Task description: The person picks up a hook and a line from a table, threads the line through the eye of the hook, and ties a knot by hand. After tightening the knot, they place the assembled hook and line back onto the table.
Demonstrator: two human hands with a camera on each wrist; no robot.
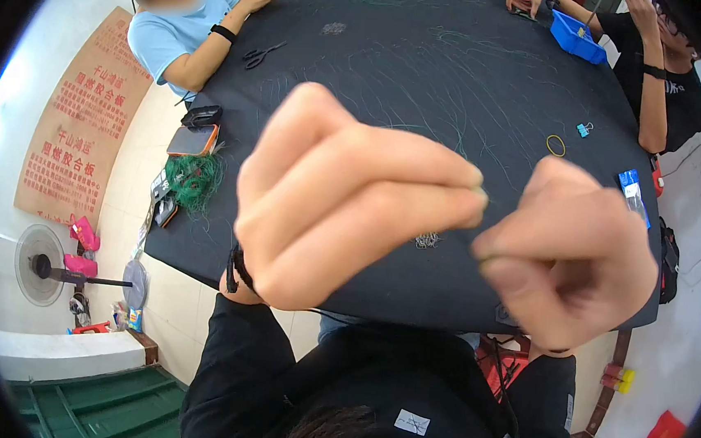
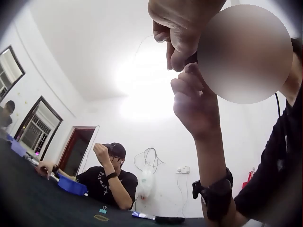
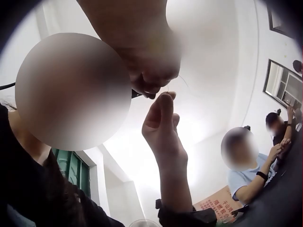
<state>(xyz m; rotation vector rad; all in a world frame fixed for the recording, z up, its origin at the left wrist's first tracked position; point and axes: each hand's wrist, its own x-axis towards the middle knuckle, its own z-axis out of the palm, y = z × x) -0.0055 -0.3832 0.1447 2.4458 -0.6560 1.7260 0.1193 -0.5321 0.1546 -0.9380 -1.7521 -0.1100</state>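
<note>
Both hands are raised above the dark table, fingertips close to each other. My left hand point(image 1: 360, 195) pinches a thin line point(image 3: 183, 81) between thumb and fingers; a short end shows at its fingertips in the head view. Facing it, my right hand point(image 1: 586, 254) has thumb and forefinger pressed together on a tiny thing, mostly hidden by the fingertips; I cannot tell its kind. In the left wrist view the right hand point(image 2: 196, 101) is just below the left hand point(image 2: 184, 28). A small pile of silvery metal pieces point(image 1: 426, 241) lies on the table beneath the hands.
On the black tabletop point(image 1: 362, 72) lie loose green threads, scissors point(image 1: 263, 54), a yellow rubber band point(image 1: 555, 145), a blue binder clip point(image 1: 585, 130) and a green thread tangle point(image 1: 193, 180). A blue bin point(image 1: 577, 39) stands far right. Other people sit across and at the left.
</note>
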